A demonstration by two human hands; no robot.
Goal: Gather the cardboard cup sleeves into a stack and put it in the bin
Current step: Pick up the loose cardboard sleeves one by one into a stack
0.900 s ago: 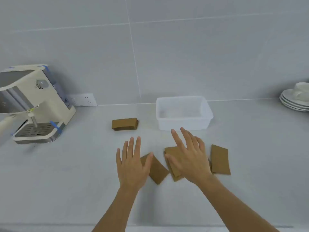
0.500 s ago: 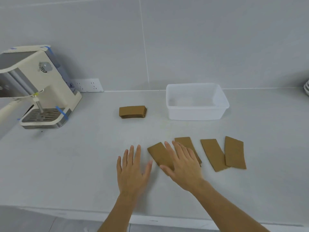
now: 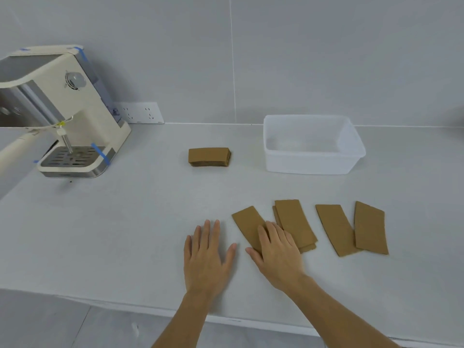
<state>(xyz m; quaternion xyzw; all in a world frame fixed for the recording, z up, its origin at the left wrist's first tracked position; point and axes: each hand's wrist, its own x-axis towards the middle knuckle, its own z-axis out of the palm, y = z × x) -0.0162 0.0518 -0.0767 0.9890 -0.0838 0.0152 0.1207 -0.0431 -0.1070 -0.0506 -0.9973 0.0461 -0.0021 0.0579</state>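
Observation:
Several flat brown cardboard sleeves lie in a row near the counter's front. My right hand [image 3: 275,249] rests flat on the leftmost sleeve [image 3: 247,223], fingers spread, pressing rather than gripping it. Right of it sit two overlapped sleeves [image 3: 296,222], then a single sleeve [image 3: 335,228] and another sleeve [image 3: 370,228]. My left hand [image 3: 207,254] lies flat and open on the bare counter, left of the sleeves. A neat stack of sleeves [image 3: 209,156] sits farther back. The clear plastic bin [image 3: 351,144] stands empty at the back right.
A cream espresso machine [image 3: 57,114] with blue tape stands at the back left. A wall socket strip [image 3: 140,113] sits behind it. The grey counter's front edge [image 3: 125,303] runs just under my wrists, with floor below.
The view has shifted left and down, dropping the saucers at the right edge. My right hand slid off the middle pile onto the leftmost sleeve. The left hand stays flat.

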